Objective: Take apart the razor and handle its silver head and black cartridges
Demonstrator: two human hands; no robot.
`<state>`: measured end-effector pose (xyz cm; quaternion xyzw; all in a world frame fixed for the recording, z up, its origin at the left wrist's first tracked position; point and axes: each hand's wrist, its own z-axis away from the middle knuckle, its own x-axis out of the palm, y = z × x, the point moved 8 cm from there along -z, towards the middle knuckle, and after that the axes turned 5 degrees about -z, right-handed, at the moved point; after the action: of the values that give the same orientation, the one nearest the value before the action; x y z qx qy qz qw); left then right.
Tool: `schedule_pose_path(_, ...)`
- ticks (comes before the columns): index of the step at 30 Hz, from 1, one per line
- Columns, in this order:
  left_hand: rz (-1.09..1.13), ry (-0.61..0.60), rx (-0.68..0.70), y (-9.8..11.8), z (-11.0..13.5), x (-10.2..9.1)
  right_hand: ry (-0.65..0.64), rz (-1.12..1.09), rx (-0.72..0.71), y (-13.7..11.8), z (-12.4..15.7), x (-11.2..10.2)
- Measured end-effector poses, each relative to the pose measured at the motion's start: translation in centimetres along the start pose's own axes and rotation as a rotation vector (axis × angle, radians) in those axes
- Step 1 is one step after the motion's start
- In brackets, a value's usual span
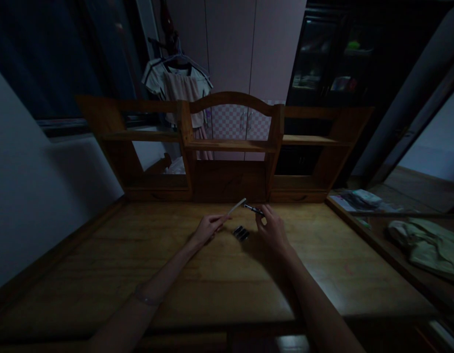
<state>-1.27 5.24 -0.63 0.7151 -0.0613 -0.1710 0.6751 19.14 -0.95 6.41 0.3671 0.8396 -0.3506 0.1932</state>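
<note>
Pinching a pale strip (237,206), left grip (208,228); dark tool (253,210), right grip (273,228).

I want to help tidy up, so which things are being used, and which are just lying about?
Being used:
pale strip, in the left hand
slim dark tool, in the right hand
small dark pieces between the hands, probably

Just about:
hanging top
greenish cloth at the right
</note>
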Motion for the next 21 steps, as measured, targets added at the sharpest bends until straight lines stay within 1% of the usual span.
schedule_pose_path(3, -0.015, 0.044, -0.010, -0.2, -0.1, -0.3, 0.005, 0.021, -0.008, -0.2, 0.0, -0.2)
schedule_pose_path(7, -0.013, 0.031, 0.016, 0.1, -0.1, -0.3, 0.013, 0.029, -0.010, -0.3, 0.0, -0.4)
schedule_pose_path(12, -0.011, 0.131, -0.010, 0.5, 0.1, -1.5, 0.028, -0.012, -0.027, -0.6, 0.0, -0.4)
schedule_pose_path(13, 0.005, 0.123, -0.012, 0.6, 0.2, -1.5, 0.029, -0.015, -0.024, -0.6, 0.0, -0.4)
schedule_pose_path(18, 0.036, 0.000, -0.022, 0.8, 0.2, -0.5, 0.019, -0.025, -0.033, -1.0, 0.0, -0.6)
schedule_pose_path(21, 0.065, 0.003, -0.047, 0.4, 0.2, -0.5, 0.026, -0.040, -0.031, -1.1, 0.0, -0.8)
